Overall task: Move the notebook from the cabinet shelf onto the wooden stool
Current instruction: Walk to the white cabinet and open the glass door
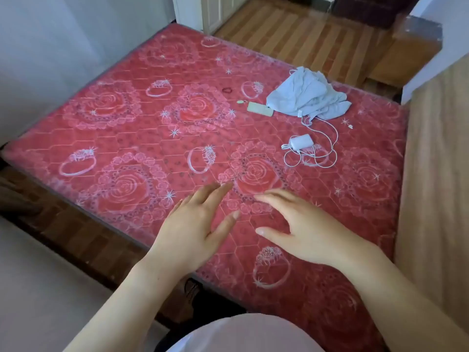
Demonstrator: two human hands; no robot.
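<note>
My left hand and my right hand are both held out over the near part of a red rose-patterned mattress, palms down, fingers spread, holding nothing. No notebook shows anywhere in the head view. A brown wooden piece of furniture, blurred, stands at the far right on the floor; I cannot tell whether it is the stool or the cabinet.
On the mattress lie a crumpled light-blue cloth, a pale green phone and a white charger with coiled cable. A tan wooden panel borders the right side. White walls stand at left, parquet floor beyond.
</note>
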